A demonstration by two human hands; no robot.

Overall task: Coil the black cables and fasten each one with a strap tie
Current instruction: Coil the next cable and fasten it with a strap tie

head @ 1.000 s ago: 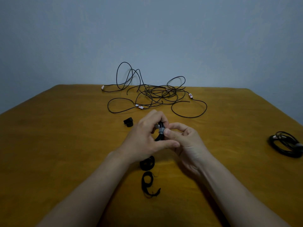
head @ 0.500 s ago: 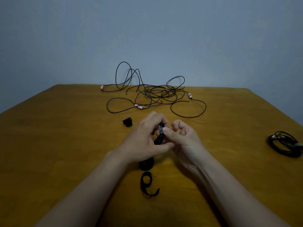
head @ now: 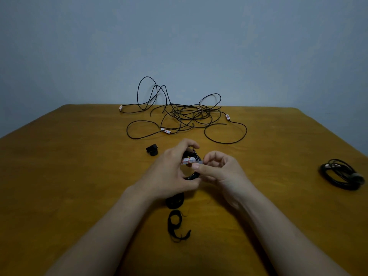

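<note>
Left hand curled round the small coil at frame centre, likely to stop it springing open, right hand pinching the grey strap tie to cinch it, spare ties just below, tangled cables upper centre, finished coil at right edge.

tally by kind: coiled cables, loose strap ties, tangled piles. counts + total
Coiled cables: 2, the held coil gripped by the left hand and right hand, and the tied coil far right
Loose strap ties: 3
Tangled pile: 1, cable count inside unclear
Total: 6
</note>
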